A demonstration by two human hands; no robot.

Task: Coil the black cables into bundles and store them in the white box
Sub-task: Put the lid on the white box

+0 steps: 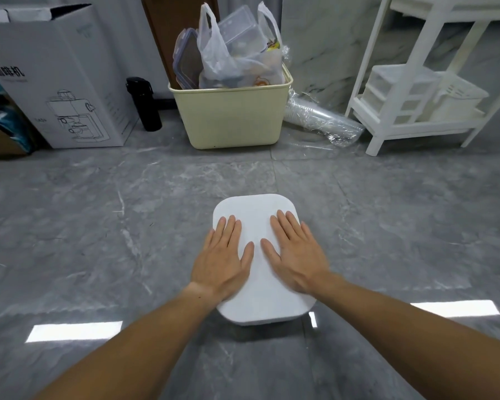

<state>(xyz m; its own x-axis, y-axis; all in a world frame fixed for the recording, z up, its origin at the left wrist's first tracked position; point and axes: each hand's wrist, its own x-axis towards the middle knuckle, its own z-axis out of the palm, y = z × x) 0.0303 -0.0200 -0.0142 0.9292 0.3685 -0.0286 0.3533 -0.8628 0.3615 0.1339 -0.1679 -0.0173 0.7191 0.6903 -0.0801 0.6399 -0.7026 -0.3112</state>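
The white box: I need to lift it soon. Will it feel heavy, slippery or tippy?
The white box looks like matte foam, so probably light and grippy rather than slick. It sits low and broad on the floor, so tipping seems unlikely. Both flat hands, left and right, cover much of its lid.

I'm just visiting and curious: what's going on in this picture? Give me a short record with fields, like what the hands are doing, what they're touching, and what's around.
left hand: flat, fingers straight, on the lid
right hand: flat, fingers straight, on the lid
white box: on the grey floor, lid on
black cables: none in view
behind the box: beige bin holding a plastic bag and clear containers
left of bin: black bottle, cardboard box
right of bin: sleeve of plastic cups, white shelf
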